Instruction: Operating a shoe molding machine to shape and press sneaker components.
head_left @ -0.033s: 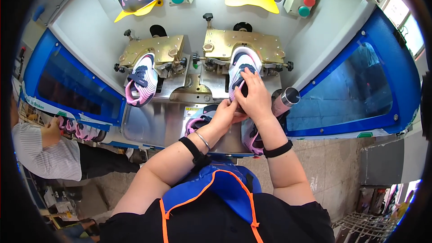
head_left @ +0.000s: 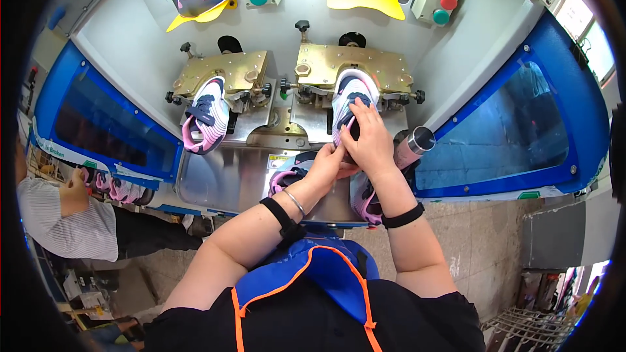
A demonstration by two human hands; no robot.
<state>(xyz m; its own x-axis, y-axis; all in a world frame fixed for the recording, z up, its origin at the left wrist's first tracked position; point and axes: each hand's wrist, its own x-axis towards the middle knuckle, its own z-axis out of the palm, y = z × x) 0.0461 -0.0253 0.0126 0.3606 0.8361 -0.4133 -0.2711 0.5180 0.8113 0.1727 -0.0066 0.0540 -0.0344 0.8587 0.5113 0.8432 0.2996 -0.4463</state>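
Note:
A white, navy and pink sneaker (head_left: 354, 91) points toe-first into the right brass-coloured clamp (head_left: 352, 62) of a machine. My right hand (head_left: 370, 142) lies over the sneaker's strap and upper, with its thumb along the side toward the heel. At the heel end, my left hand (head_left: 326, 168) pinches the shoe, its fingertips meeting my right thumb. My hands cover most of the heel. A matching sneaker (head_left: 207, 117) rests toe-first in the left clamp (head_left: 222, 68), untouched.
More sneakers (head_left: 287, 179) lie on the metal tray (head_left: 222, 186) under my wrists. A pink bottle (head_left: 414, 148) stands right of my hand. Above are red and green buttons (head_left: 447, 2) and yellow flaps (head_left: 365, 0). Blue-framed doors (head_left: 508, 124) flank me; a co-worker (head_left: 68, 218) is at left.

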